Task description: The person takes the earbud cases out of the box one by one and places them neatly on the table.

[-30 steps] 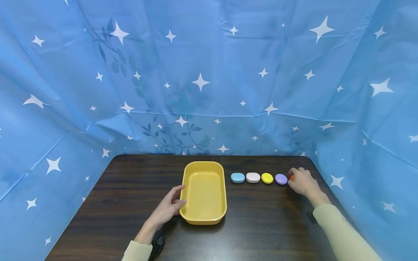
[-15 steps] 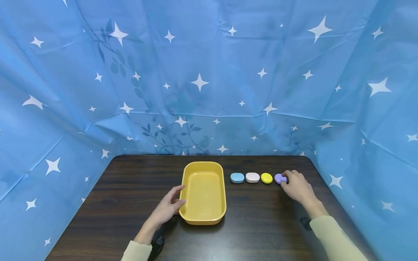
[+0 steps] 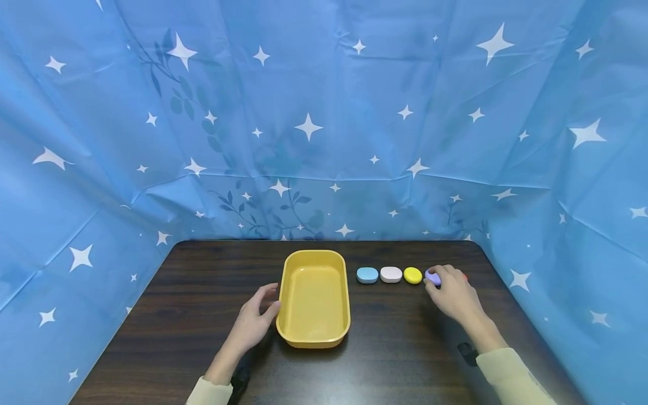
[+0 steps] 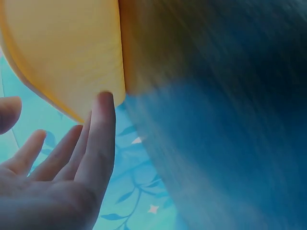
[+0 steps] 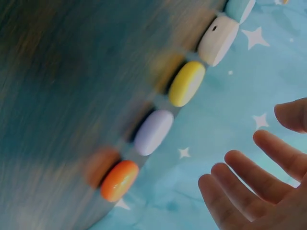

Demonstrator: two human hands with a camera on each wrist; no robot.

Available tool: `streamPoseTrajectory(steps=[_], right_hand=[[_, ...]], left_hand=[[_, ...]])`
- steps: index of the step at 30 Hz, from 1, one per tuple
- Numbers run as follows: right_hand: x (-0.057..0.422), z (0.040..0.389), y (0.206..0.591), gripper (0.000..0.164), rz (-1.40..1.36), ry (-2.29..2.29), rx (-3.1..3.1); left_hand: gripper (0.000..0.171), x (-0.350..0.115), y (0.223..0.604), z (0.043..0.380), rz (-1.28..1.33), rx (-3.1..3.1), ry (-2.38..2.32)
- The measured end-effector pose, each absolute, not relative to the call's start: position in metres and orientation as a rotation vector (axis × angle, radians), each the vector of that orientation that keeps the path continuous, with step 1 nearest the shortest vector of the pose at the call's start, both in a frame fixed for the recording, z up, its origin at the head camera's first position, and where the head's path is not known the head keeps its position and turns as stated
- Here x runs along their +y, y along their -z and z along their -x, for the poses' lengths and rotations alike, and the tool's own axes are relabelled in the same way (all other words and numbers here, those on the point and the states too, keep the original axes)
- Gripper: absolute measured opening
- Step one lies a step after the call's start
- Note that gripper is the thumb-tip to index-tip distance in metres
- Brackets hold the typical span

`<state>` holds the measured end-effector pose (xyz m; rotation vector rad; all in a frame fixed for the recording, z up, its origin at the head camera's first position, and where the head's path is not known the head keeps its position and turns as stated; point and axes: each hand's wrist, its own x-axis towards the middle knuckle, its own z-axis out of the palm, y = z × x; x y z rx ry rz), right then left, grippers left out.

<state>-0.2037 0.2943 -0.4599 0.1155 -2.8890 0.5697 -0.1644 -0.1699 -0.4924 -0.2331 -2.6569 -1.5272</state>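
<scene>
A yellow rectangular tray (image 3: 314, 304) with rounded corners stands on the dark table. My left hand (image 3: 251, 320) is at its left side, fingers loosely bent and thumb close to the rim; in the left wrist view a fingertip appears near the tray's wall (image 4: 67, 52). To the right of the tray runs a row of small rounded pieces: light blue (image 3: 367, 275), white (image 3: 391, 274), yellow (image 3: 412, 275), purple (image 5: 154, 132) and orange (image 5: 119, 181). Over the purple and orange end hovers my right hand (image 3: 455, 295), its fingers apart from the pieces and holding nothing.
The dark wood-grain table (image 3: 202, 270) has rounded far corners. A blue star-patterned cloth (image 3: 324, 112) hangs behind it and along both sides. The white piece has a small dark slot in the right wrist view.
My right hand has moved left from the orange piece to over the purple one. My left hand has drawn back a little from the tray's rim. Tray and pieces keep their places.
</scene>
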Motion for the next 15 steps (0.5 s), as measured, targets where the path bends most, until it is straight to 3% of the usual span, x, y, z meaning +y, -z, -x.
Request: streamPoseTrajectory(steps=[15], right_hand=[[0.266, 0.174, 0.457, 0.043, -0.209, -0.521, -2.795]], left_hand=[[0.042, -0.168, 0.484, 0.149, 0.293, -2.681, 0.747]])
